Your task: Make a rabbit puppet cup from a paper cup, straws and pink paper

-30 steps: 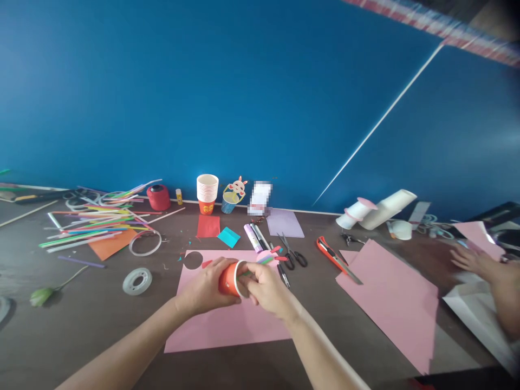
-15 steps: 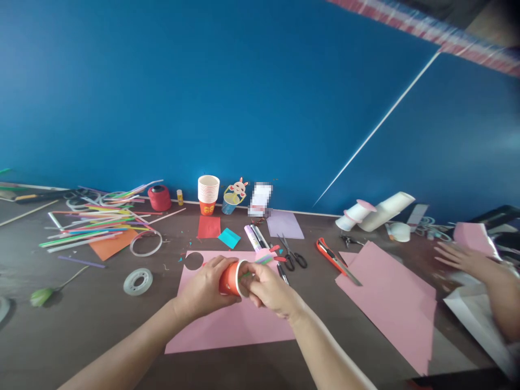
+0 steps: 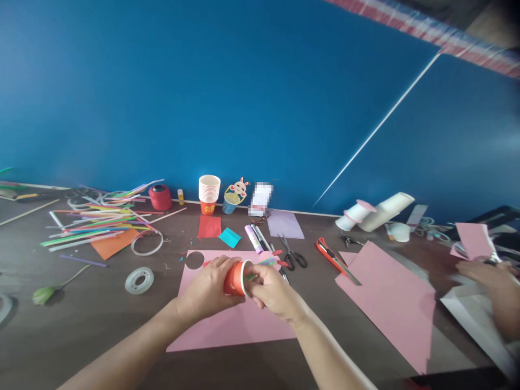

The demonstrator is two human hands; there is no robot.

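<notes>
My left hand [image 3: 209,290] is wrapped round an orange paper cup [image 3: 235,279] held on its side, mouth to the right, above a pink paper sheet [image 3: 227,325]. My right hand [image 3: 272,290] is closed at the cup's white rim, its fingers pinching a thin green strip [image 3: 262,264] that sticks out of the mouth. A round hole [image 3: 194,260] is cut in the pink sheet's far left corner.
Scissors [image 3: 293,253], markers [image 3: 255,238] and an orange box cutter [image 3: 335,260] lie beyond my hands. A stack of cups [image 3: 208,194], coloured straws [image 3: 93,222] and tape rolls [image 3: 139,280] sit left. A second pink sheet [image 3: 390,298] lies right, where another person's hand [image 3: 485,273] holds pink paper.
My hands stay on the cup, shifted slightly right with the cup turned a little. The other person's hand at the right has lifted a pink piece of paper.
</notes>
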